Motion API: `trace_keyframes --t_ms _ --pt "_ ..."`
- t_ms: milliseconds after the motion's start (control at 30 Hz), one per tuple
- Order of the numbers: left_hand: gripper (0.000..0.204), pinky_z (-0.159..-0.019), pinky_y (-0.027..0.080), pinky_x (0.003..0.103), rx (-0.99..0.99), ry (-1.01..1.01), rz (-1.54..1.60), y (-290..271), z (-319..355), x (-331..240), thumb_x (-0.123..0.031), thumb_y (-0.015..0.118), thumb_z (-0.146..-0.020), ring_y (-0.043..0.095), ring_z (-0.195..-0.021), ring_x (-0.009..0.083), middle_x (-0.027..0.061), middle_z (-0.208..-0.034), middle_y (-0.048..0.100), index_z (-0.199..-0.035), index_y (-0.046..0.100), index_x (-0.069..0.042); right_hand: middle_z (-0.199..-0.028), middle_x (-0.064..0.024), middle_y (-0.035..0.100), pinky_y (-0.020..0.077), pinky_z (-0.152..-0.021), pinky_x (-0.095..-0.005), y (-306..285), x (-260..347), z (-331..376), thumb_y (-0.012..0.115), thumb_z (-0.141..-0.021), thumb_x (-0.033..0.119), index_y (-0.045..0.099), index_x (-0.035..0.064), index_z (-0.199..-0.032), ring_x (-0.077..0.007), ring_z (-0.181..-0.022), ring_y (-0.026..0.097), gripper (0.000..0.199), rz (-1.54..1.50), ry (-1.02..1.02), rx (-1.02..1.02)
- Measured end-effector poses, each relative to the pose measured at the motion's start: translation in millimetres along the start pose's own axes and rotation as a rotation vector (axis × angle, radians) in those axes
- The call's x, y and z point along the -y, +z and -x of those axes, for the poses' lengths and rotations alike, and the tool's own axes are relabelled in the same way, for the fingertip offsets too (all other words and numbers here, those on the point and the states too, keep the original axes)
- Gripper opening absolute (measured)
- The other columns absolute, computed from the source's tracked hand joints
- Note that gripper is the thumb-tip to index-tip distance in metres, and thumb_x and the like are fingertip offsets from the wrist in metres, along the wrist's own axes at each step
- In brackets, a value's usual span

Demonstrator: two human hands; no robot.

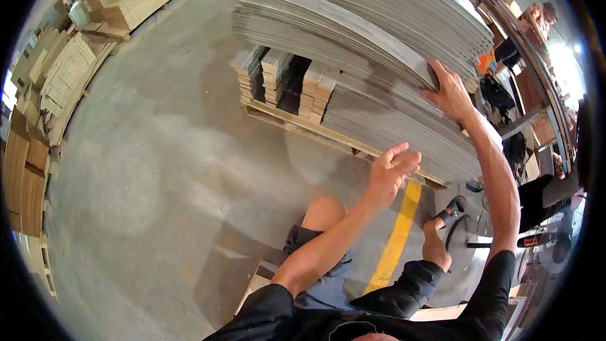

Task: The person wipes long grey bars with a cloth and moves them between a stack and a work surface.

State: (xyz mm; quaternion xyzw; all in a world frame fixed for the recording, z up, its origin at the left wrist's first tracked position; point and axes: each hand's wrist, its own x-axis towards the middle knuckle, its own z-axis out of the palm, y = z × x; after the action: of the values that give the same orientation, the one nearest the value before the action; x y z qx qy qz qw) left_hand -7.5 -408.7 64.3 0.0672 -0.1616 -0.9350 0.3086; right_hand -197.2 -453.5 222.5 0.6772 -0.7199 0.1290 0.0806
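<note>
Long grey planks (353, 19) lie in stacked layers in front of me. At the right end of the upper front layer, my right hand (449, 91) is closed over a plank end, with the thumb lower than the fingers. How many planks it grips is hidden. My left hand (392, 175) is raised in front of the lower grey planks (391, 123), its fingers apart and nothing in it. Short stacks of pale-edged strips (319, 91) stand at the left end beneath the upper planks. A wooden pallet (303, 125) carries the whole pile.
A yellow floor line (396, 237) runs between my legs. Brown cardboard stacks (142, 0) on pallets line the left side. To the right stands a metal frame (536, 57), with another person (536, 22) beyond it. Dark equipment (549, 199) is near my right arm.
</note>
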Motion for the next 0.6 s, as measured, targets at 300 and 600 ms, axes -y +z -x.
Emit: trace_keyframes --t_ms 300,600 --pt "0.060 -0.092 0.051 0.036 0.011 0.030 -0.040 -3 13 -29 -0.010 0.069 -0.085 0.058 -0.111 0.0210 0.0132 -0.115 0.061 -0.136 0.038 0.002 -0.090 -0.0222 0.065 0.0462 -0.078 -0.0462 60 -27 -113 0.080 -0.064 0.014 0.047 0.0102 -0.124 -0.0411 -0.091 0.062 0.068 -0.078 -0.041 0.074" --pt "0.050 -0.082 0.055 0.036 -0.003 0.029 -0.090 -18 15 -30 -0.004 0.063 -0.086 0.060 -0.104 0.0198 0.0118 -0.113 0.062 -0.132 0.044 -0.001 -0.102 -0.0177 0.063 0.0472 -0.083 -0.0437 78 -34 -126 0.083 -0.063 0.022 0.050 0.0094 -0.123 -0.0362 -0.100 0.059 0.070 0.038 -0.009 -0.022"
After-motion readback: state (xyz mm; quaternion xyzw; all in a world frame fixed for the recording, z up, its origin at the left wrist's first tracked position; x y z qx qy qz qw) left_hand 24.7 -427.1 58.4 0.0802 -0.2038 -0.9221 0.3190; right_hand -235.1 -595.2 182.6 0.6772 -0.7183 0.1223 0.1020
